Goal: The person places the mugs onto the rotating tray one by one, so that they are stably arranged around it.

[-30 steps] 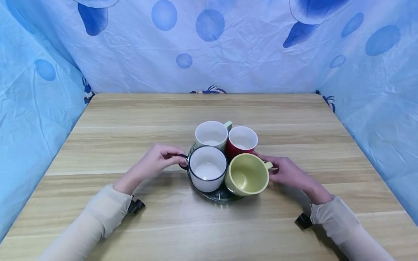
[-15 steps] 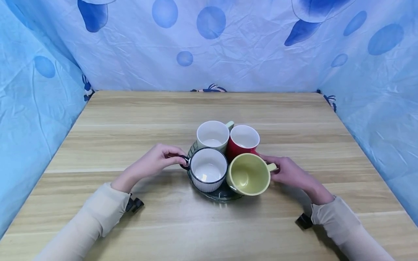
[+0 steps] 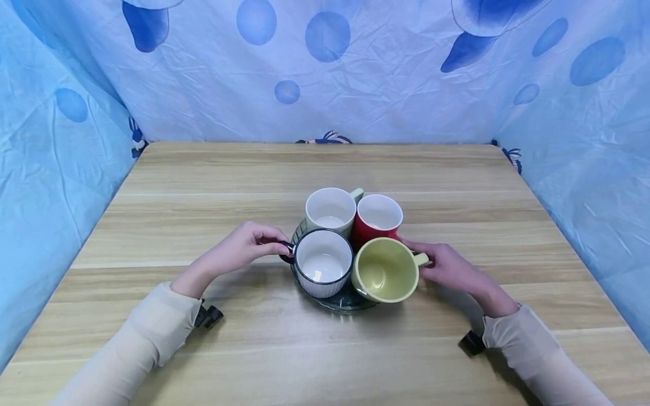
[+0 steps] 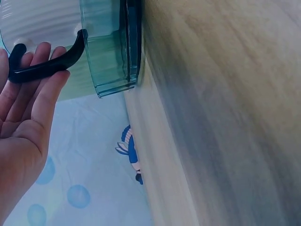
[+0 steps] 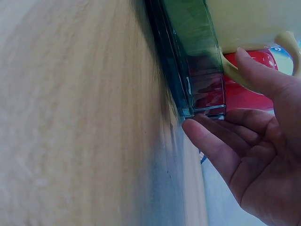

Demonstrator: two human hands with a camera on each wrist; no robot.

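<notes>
A white mug [image 3: 323, 268] with a dark rim stands in a round, clear greenish glass tray [image 3: 339, 303]. My left hand [image 3: 254, 242] holds its black handle [image 4: 42, 68], with fingers passing through the loop. At the front right of the tray sits a tilted yellow mug [image 3: 384, 270], its handle pointing right. My right hand [image 3: 449, 268] is beside it, and in the right wrist view the thumb is at the yellow handle while loosely bent fingers touch the tray's side. Behind are a pale green mug [image 3: 330, 208] and a red mug [image 3: 376, 228], both white inside.
The tray is in the middle of a wooden table [image 3: 325, 361]. Blue patterned cloth [image 3: 386, 73] hangs along the back and both sides. A small black device [image 3: 208, 317] is on the left wrist, and another [image 3: 472, 343] is on the right wrist.
The yellow and red mugs have shifted very slightly right since one second ago. The head view has tilted a little. Both hands keep nearly the same places.
</notes>
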